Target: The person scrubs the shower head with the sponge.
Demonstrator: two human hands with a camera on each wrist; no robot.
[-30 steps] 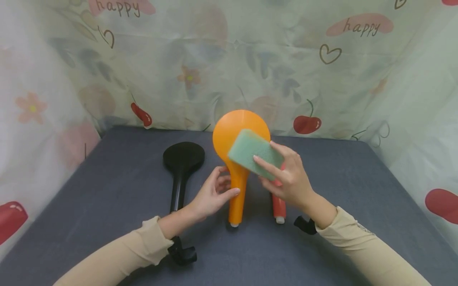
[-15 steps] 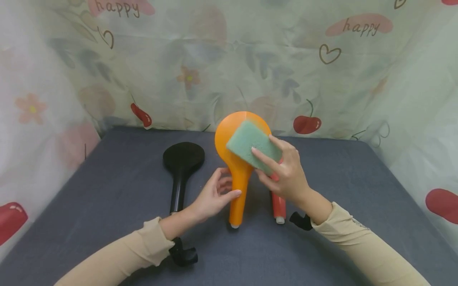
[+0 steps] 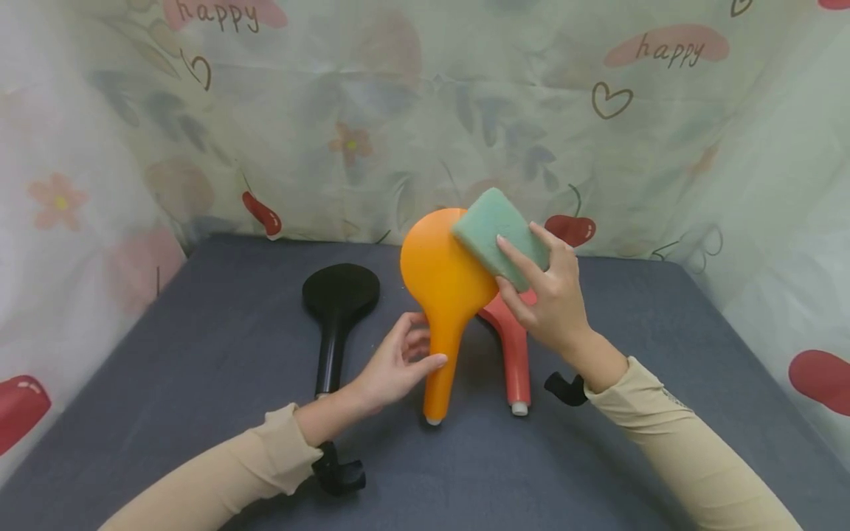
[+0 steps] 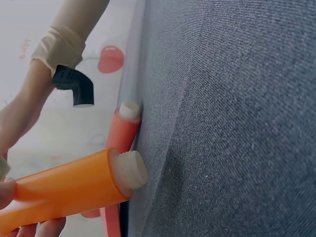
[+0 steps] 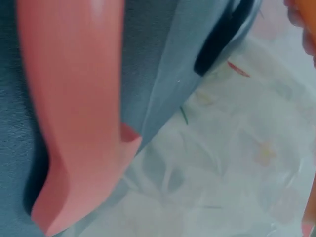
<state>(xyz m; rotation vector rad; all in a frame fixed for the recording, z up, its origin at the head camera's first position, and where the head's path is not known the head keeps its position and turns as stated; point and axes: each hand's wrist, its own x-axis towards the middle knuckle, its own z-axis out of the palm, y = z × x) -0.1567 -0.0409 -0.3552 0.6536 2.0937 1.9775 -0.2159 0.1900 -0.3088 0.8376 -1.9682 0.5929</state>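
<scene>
An orange handheld shower head (image 3: pixel 443 273) is held up off the table, tilted slightly right. My left hand (image 3: pixel 398 361) grips its handle, thumb in front and fingers behind; in the left wrist view the white threaded end (image 4: pixel 131 170) sticks out. My right hand (image 3: pixel 547 295) pinches a pale green sponge (image 3: pixel 501 236) against the upper right of the orange head, covering part of its edge. A red shower head (image 3: pixel 516 361) lies behind, its top partly hidden by the sponge and right hand. To the left lies a black shower head (image 3: pixel 339 295).
A dark grey cloth covers the table (image 3: pixel 219 354). Patterned curtains (image 3: pixel 299 147) close off the back and both sides. Black curved wrist-worn pieces (image 3: pixel 340 472) show at both forearms.
The sponge in my right hand has moved from the middle of the orange head to its upper right edge. More of the red shower head shows. My left hand has barely shifted.
</scene>
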